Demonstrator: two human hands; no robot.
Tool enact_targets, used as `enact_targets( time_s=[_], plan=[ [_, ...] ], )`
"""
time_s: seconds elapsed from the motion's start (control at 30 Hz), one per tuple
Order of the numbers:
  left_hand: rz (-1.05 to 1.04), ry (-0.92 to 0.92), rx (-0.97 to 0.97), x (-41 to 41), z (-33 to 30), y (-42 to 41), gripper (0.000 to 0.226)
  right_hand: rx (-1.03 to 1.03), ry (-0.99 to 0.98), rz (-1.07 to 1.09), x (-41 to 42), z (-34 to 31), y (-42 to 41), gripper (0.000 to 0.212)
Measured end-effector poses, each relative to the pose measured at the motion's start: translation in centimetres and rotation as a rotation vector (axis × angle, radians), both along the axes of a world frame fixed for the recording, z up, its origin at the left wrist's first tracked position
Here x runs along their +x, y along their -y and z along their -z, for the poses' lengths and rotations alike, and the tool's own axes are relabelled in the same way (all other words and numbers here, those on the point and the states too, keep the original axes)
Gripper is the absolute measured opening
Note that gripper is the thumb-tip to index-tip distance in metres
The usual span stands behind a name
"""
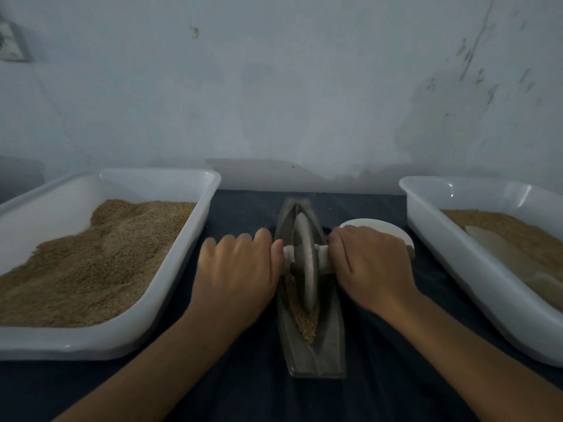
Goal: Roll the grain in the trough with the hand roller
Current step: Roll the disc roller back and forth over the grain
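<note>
A narrow boat-shaped metal trough (pixel 330 339) lies lengthwise in the middle of the dark cloth. The hand roller's grey disc wheel (pixel 305 263) stands upright in its groove, about midway along. My left hand (pixel 236 269) grips the pale handle on the wheel's left side. My right hand (pixel 370 263) grips the handle on the right side. Brown grain (pixel 307 322) lies in the groove just in front of the wheel, toward me. The handle ends are hidden inside my fists.
A white tray (pixel 146 336) heaped with brown grain stands at the left. Another white tray (pixel 475 269) with grain stands at the right. A small white bowl (pixel 387 229) sits behind my right hand. A pale wall rises directly behind the table.
</note>
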State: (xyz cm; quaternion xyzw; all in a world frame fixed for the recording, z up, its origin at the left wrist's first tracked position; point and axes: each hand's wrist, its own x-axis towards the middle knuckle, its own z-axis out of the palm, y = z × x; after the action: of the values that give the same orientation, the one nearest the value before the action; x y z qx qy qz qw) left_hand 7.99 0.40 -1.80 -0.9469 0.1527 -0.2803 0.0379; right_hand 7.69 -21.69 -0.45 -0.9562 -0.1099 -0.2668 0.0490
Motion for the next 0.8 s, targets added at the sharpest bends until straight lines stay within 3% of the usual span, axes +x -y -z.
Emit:
enact_targets(
  time_s=[0.1,0.27,0.43,0.5,0.6,0.7,0.8],
  plan=[
    [-0.012,0.055,0.031,0.5,-0.2,0.2,0.051,0.015,-0.002,-0.036,1.3,-0.2,0.1,0.054],
    [0.020,-0.115,0.033,6.5,-1.5,1.0,0.023,-0.122,-0.112,0.088,7.0,-1.4,0.3,0.045],
    [-0.126,-0.415,-0.181,13.4,-3.2,1.7,0.046,-0.212,-0.358,0.115,10.4,-3.1,0.1,0.033],
    [-0.131,-0.450,-0.208,14.1,-3.2,1.7,0.047,-0.258,-0.399,0.118,10.7,-3.7,-0.2,0.030],
    [-0.126,-0.392,-0.238,12.4,-2.5,1.4,0.043,-0.361,-0.321,0.110,9.8,-3.8,-0.8,0.025],
    [0.015,-0.094,-0.004,8.5,-0.7,0.7,0.028,-0.388,-0.098,0.081,6.8,-2.5,-1.1,0.024],
    [0.100,-0.030,-0.035,4.4,-0.4,-0.1,0.046,-0.260,-0.011,0.097,2.7,-1.0,-0.9,0.036]
  ],
)
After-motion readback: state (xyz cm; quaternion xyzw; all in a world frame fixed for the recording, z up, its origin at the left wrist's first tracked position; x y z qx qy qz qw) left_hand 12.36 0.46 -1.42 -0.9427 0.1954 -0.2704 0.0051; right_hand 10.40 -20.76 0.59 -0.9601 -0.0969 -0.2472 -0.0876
